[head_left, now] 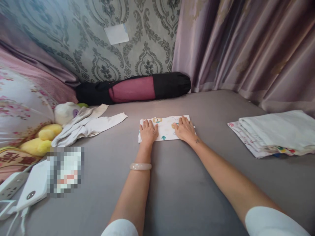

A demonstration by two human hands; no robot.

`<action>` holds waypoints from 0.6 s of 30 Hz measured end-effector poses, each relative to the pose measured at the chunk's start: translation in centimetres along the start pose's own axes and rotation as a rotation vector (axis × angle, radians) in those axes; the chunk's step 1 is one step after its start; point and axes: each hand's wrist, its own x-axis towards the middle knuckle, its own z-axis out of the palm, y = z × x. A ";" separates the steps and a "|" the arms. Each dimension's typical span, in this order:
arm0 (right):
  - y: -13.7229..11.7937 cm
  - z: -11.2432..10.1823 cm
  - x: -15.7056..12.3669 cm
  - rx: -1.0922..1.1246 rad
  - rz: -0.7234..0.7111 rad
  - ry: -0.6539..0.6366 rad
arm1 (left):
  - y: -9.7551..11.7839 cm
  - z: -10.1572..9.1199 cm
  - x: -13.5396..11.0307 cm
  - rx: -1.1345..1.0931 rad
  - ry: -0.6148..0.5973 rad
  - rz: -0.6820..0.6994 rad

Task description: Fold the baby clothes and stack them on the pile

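Note:
A white cloth with small coloured prints [167, 129] lies folded into a flat rectangle on the grey bed sheet [172, 183]. My left hand [148, 131] rests flat on its left end, fingers stretched out. On its right end lies my right hand [184, 129], palm down and fingers extended, the thumb pointing inward. Both hands press on the cloth from above, and neither grips it. What is under the palms is hidden.
At the right is a stack of folded cloths [275, 131]. Pale crumpled clothing [91, 126] lies at the left, beside plush toys [41, 141]. Nearer are a white power bank [36, 183] and a power strip [12, 185]. A black and maroon long bag [133, 88] lines the wall.

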 end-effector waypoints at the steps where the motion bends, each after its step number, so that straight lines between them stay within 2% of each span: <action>1: 0.1 -0.4 0.1 -0.007 -0.016 0.001 | 0.0 -0.3 0.1 0.018 0.011 0.014; 4: 1.0 -1.9 1.0 -0.024 -0.066 -0.029 | 0.0 -1.6 0.8 0.064 -0.005 0.037; 9: 2.7 -3.9 4.2 -0.066 -0.130 -0.119 | -1.1 -3.1 4.2 0.094 -0.176 0.042; 13: 3.4 -4.4 7.0 -0.074 -0.142 -0.202 | -2.3 -3.3 7.6 0.068 -0.238 0.046; 18: 3.8 -4.4 9.0 -0.066 -0.167 -0.386 | -3.3 -3.7 10.6 0.050 -0.406 0.035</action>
